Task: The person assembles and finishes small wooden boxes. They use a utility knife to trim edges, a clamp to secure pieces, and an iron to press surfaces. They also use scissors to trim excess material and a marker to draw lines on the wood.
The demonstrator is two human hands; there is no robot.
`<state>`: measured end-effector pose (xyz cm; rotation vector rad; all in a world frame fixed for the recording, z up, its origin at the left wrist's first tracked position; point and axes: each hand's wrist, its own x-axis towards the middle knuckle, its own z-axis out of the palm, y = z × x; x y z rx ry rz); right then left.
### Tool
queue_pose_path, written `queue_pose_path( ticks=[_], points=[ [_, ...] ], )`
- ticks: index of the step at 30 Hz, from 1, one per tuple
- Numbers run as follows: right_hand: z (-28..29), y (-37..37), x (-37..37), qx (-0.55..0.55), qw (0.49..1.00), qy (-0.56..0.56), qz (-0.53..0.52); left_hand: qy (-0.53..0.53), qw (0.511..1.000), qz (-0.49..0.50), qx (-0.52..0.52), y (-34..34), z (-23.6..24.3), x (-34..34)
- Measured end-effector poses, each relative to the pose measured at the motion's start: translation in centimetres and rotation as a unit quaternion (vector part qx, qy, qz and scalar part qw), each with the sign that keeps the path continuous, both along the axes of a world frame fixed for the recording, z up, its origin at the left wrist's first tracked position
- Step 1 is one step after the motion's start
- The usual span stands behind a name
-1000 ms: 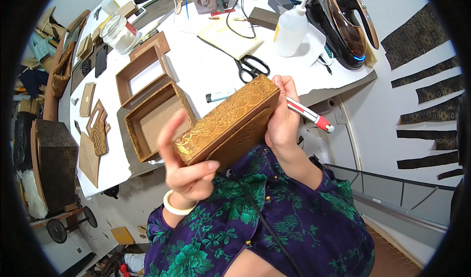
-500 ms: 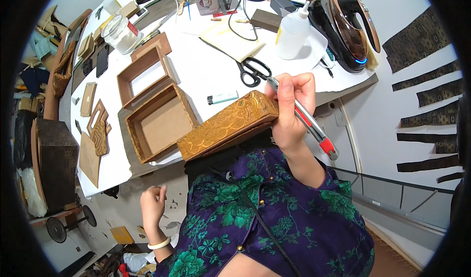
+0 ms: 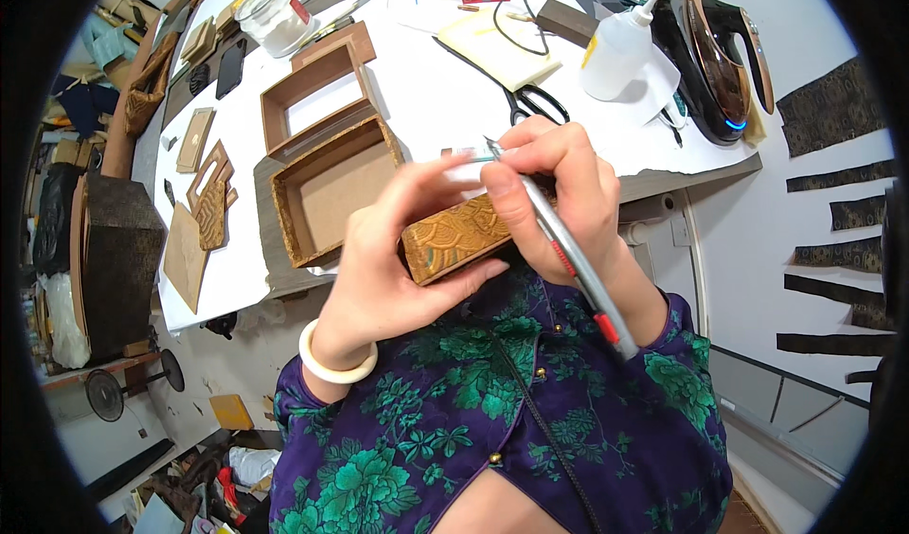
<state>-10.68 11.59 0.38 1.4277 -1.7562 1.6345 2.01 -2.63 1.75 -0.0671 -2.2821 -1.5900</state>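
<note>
My left hand, a cream bangle at its wrist, clasps one end of a box covered in gold patterned brocade. The thumb lies along the near edge and the fingers reach over the far side. In my right hand is a slim silver and red craft knife. Its tip points up and away, just beyond the box's right end, and its handle slants down to the right. The right fingers hide that end of the box. Behind my left fingertips, a white and teal lighter is partly covered.
An open brocade-edged tray and a bare brown frame stand on the white-covered table. Black scissors, a white squeeze bottle and an iron lie farther back. Cut board pieces lie at left.
My left hand has come up from beside my body and taken hold of the box's left end. My right hand has brought the knife in over the box. The view has shifted slightly.
</note>
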Motion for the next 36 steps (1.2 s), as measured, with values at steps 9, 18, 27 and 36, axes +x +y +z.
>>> queue_pose_path(
  ticks=[9,18,27,36],
  points=[
    [-1.0,4.1,-3.5,-0.207,0.958,-0.166,-0.112,0.182,0.971,0.128,-0.083,-1.2,-5.3,1.6],
    [-4.7,4.3,-4.2,-0.142,0.941,-0.292,-0.099,0.196,0.959,0.154,-0.138,-2.6,-7.4,4.0],
    [-8.5,2.9,-4.8,0.071,0.969,-0.156,-0.177,0.206,0.96,0.147,-0.122,-2.8,-7.0,4.3],
    [-11.8,2.8,-7.0,0.26,0.921,0.028,-0.287,0.225,0.96,0.151,-0.074,-2.9,-6.8,4.8]
  ],
)
